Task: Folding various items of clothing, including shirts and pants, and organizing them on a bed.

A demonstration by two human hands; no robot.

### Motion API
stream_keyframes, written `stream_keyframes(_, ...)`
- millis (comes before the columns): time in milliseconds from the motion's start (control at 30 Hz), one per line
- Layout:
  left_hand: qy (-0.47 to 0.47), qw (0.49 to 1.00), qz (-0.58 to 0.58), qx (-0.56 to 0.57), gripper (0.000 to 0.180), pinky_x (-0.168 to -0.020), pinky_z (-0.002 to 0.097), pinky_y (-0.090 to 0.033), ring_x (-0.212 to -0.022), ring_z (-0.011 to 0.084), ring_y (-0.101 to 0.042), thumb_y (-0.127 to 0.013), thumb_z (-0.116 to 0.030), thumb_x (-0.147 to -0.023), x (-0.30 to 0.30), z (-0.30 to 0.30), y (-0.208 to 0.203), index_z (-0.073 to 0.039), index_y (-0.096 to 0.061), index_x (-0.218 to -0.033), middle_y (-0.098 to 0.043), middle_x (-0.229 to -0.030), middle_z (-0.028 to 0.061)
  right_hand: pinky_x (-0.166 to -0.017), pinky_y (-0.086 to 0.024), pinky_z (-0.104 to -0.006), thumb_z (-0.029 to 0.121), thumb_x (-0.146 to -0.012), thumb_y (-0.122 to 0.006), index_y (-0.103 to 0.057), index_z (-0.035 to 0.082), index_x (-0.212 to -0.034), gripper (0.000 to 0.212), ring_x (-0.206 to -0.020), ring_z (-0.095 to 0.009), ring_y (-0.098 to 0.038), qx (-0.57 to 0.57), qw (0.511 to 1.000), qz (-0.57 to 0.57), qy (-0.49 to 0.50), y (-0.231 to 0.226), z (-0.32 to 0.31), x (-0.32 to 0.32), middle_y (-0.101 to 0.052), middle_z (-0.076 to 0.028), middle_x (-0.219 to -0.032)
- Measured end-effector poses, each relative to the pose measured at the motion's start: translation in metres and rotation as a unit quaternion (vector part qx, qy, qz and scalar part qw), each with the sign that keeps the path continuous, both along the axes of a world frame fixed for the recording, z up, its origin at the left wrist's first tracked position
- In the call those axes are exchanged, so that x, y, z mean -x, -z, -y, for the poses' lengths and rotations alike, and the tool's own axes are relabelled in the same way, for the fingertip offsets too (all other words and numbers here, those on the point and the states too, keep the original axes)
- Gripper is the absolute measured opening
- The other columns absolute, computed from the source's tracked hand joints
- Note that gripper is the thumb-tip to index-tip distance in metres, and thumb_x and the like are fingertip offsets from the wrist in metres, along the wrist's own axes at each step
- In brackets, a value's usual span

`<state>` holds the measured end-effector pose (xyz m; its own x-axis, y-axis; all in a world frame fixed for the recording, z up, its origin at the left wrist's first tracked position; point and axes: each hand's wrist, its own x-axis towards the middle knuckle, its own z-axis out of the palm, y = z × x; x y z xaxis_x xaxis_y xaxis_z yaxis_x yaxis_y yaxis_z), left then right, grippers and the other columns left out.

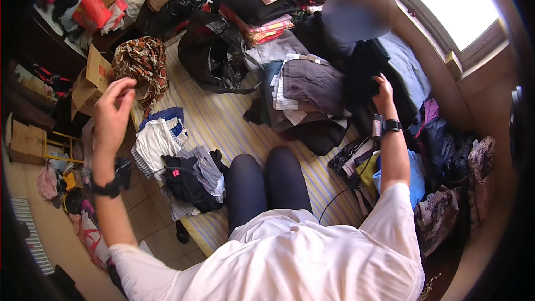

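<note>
My left hand (113, 112) is raised at the left, its fingers loosely bent with nothing between them. Behind it are a brown patterned cloth (142, 67) and a cardboard box (92, 83). On the right, my right hand (383, 93) has its fingers closed at the edge of a black garment (356, 81), whose outline merges with dark clothing behind it. Left of that garment lies a stack of folded clothes with dark grey trousers (315, 85) on top. Nearer my left side sits a pile with a white garment (157, 138) and a black garment (192, 183).
I sit with my legs on a bed with a striped sheet (245, 128). A black plastic bag (214, 53) stands at the far side. Mixed clothes (440, 217) heap along the right edge. A window (451, 0) is at the upper right, and tiled floor (150, 212) shows on the left.
</note>
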<state>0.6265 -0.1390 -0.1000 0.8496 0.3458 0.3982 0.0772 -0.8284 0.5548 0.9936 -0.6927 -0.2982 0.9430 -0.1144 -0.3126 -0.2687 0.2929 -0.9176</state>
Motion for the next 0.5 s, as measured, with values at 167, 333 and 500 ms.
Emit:
stream_keyframes(167, 0.069, 0.986, -0.138, 0.060, 0.024, -0.085, 0.0319, -0.048, -0.096, 0.0204, -0.063, -0.062, -0.002, -0.084, 0.075, 0.050, 0.004, 0.001, -0.063, -0.108, -0.066, -0.106, 0.0115, -0.096, -0.049, -0.0429, 0.013, -0.093, -0.048, -0.055, 0.006, -0.127, 0.035, -0.108, -0.027, -0.062, -0.218, 0.944, 0.143, -0.201, -0.064, 0.017, 0.048, -0.063, -0.011, -0.121)
stream_keyframes(333, 0.214, 0.958, -0.167, 0.094, 0.057, -0.110, 0.0424, -0.033, -0.132, 0.0360, -0.042, -0.073, -0.019, -0.080, 0.098, 0.135, 0.082, 0.002, -0.051, -0.129, -0.047, -0.138, 0.0236, -0.099, -0.049, -0.0416, 0.016, -0.091, -0.055, -0.049, 0.004, -0.132, 0.043, -0.111, -0.026, -0.061, -0.272, 0.908, 0.168, -0.272, -0.093, -0.047, 0.160, -0.062, -0.011, -0.124)
stream_keyframes(500, 0.203, 0.967, 0.020, 0.150, 0.101, -0.114, 0.0418, -0.025, -0.141, 0.0408, -0.025, -0.080, -0.022, -0.073, 0.081, 0.236, 0.131, 0.002, -0.017, -0.148, -0.025, -0.151, 0.0275, -0.098, -0.049, -0.0403, 0.015, -0.088, -0.055, -0.049, 0.007, -0.132, 0.045, -0.114, -0.022, -0.060, -0.292, 0.886, 0.039, -0.359, -0.087, -0.135, 0.314, -0.062, -0.006, -0.122)
